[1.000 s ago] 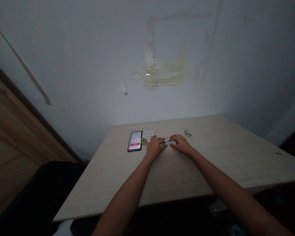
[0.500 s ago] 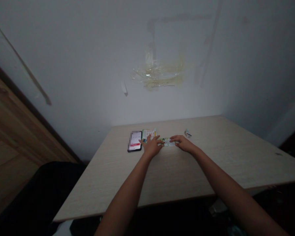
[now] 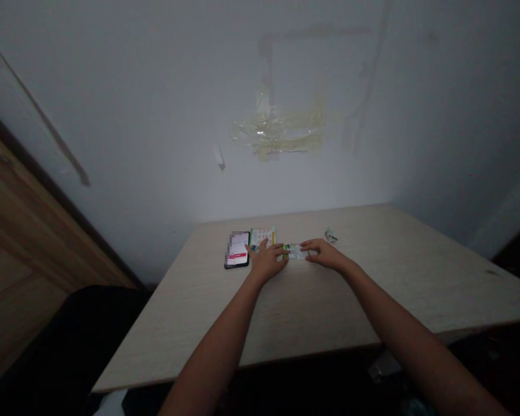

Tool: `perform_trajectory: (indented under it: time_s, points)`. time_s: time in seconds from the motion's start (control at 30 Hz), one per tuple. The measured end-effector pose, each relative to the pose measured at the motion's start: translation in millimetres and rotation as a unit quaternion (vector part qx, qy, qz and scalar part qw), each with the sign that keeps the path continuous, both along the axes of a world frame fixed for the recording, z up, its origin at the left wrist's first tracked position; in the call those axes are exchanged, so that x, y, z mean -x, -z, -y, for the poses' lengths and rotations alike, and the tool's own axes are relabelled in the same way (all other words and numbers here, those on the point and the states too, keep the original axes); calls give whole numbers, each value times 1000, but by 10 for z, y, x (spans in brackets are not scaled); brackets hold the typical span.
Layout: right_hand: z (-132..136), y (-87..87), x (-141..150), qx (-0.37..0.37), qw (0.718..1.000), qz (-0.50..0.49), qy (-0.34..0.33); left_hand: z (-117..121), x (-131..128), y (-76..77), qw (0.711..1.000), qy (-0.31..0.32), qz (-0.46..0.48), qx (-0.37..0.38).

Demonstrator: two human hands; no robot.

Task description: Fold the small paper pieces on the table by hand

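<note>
"What's closest to you?"

"Your bare forearms, reaching out over the near edge of the pale wood-grain table (image 3: 312,312). Your left hand (image 3: 266,263) and right hand (image 3: 325,254) rest palm down on it, close together."

"What's between them?"

"A narrow printed strip (image 3: 294,251), pale with green marks, lying crosswise on the tabletop. Your left fingers (image 3: 281,249) reach its left end, and your right fingers (image 3: 307,245) reach its right end. Your hands are narrowly set around it, but I can't tell whether you're pinching it or only pressing on it."

"And farther out?"

"Just past your left hand lies a green-and-white printed card (image 3: 262,237). Immediately to its left is a black smartphone (image 3: 237,249), its lit screen partly blurred. Farther right, beyond your right hand and near the table's far edge, sits a small crumpled wrapper (image 3: 330,235)."

"Anything beyond the table?"

"A pale wall (image 3: 429,115) rises behind it, marked by a patch of yellowed tape residue (image 3: 277,133). A wooden panel (image 3: 26,242) runs along your left."
</note>
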State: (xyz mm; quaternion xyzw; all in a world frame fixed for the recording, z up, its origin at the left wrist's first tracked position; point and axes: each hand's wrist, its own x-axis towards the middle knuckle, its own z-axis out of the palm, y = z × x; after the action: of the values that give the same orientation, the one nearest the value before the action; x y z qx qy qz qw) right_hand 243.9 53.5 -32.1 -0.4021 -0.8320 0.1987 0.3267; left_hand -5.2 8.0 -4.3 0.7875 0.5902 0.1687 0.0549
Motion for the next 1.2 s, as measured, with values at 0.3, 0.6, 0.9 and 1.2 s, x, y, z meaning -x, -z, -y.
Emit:
perform_trajectory:
  time_s: [0.3, 0.6, 0.9, 1.2]
  points:
    - [85, -71, 31, -10, 1000, -6, 4, 37, -36, -14, 1000, -6, 21, 0]
    - [155, -120, 87, -24, 1000, -5, 17, 64, -82, -17, 999, -11, 21, -22]
    - [86, -148, 39, -6, 1000, 2, -25, 88, -131, -50, 999, -19, 25, -36]
    - [66, -110, 27, -32, 999, -8, -18, 74, -157, -44, 999, -30, 31, -27]
